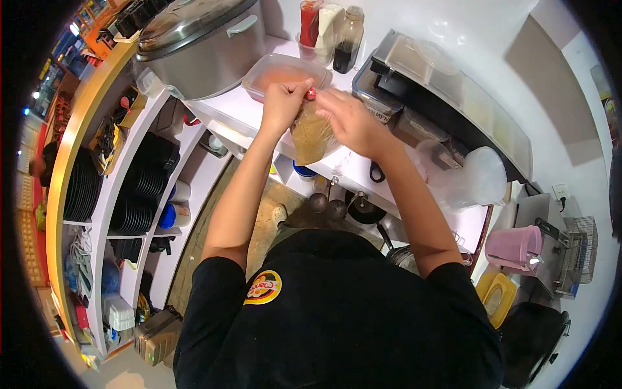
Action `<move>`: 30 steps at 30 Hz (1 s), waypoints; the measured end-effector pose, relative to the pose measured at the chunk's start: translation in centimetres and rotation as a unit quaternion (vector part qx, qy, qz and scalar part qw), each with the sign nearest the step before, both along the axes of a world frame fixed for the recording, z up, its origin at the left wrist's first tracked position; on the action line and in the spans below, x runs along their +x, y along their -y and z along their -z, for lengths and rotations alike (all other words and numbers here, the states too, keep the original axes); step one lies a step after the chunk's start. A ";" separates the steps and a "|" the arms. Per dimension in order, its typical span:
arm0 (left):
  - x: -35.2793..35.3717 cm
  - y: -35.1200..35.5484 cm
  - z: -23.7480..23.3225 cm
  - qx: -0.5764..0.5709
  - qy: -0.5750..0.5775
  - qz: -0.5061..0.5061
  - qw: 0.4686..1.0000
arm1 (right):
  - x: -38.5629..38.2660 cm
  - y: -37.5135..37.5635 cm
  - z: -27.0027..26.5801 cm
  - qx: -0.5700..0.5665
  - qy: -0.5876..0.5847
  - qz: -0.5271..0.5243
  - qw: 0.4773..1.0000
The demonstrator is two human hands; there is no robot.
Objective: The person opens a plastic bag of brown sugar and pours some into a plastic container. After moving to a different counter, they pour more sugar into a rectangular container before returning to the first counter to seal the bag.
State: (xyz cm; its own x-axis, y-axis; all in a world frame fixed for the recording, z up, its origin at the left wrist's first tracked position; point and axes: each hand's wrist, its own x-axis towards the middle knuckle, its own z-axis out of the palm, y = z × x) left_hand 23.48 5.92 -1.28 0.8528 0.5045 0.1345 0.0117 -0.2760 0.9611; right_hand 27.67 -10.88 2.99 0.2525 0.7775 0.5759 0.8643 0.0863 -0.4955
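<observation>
A clear plastic bag (310,137) with a yellow-brown filling hangs at the counter's front edge. Something small and red (311,94), perhaps a tie or band, sits at its gathered neck. My left hand (284,109) pinches the neck from the left, thumb up beside the red piece. From the right, my right hand (355,124) has its bent fingers at the neck and upper side of the bag. Just behind is a clear plastic tub (259,68) with orange-coloured contents, partly hidden by my left hand.
A large rice cooker (194,55) stands at the back left. Bottles (348,40) in red, white and dark lean near the wall. Lidded containers (421,61) line the right side. Pans (363,211) hang below the counter. A pink bucket (515,247) is far right; shelves (120,155) hold black dishes.
</observation>
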 end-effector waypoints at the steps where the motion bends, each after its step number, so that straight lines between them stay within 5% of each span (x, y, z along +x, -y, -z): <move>1: 0.0 0.3 -0.3 0.014 0.005 -0.011 1.000 | -0.7 0.3 -0.2 -0.013 0.013 0.003 1.000; 8: -0.7 -1.4 -1.4 0.056 0.099 0.122 0.986 | 0.1 0.8 -0.5 -0.048 0.093 0.007 0.995; 11: -2.7 -2.1 -4.9 0.382 0.189 0.229 0.875 | 0.6 -0.1 -0.8 -0.033 0.065 -0.027 0.997; 14: -4.9 -1.6 -7.1 0.355 -0.029 0.273 0.894 | 1.5 -0.5 -0.7 -0.061 0.053 -0.034 0.996; 18: -4.9 -2.8 -7.4 0.398 -0.027 0.332 0.855 | 3.7 -1.4 -0.6 -0.106 0.096 -0.085 0.986; 23: -5.1 -2.8 -6.8 0.431 0.058 0.358 0.826 | 4.8 -1.3 -2.0 -0.180 0.103 -0.152 0.967; 26: -5.1 -3.0 -6.4 0.518 0.043 0.344 0.782 | 5.8 -1.1 -2.1 -0.136 0.238 -0.155 0.949; 30: -4.8 -3.8 -5.3 0.587 0.064 0.310 0.745 | 6.9 -1.1 -1.3 -0.152 0.262 -0.167 0.938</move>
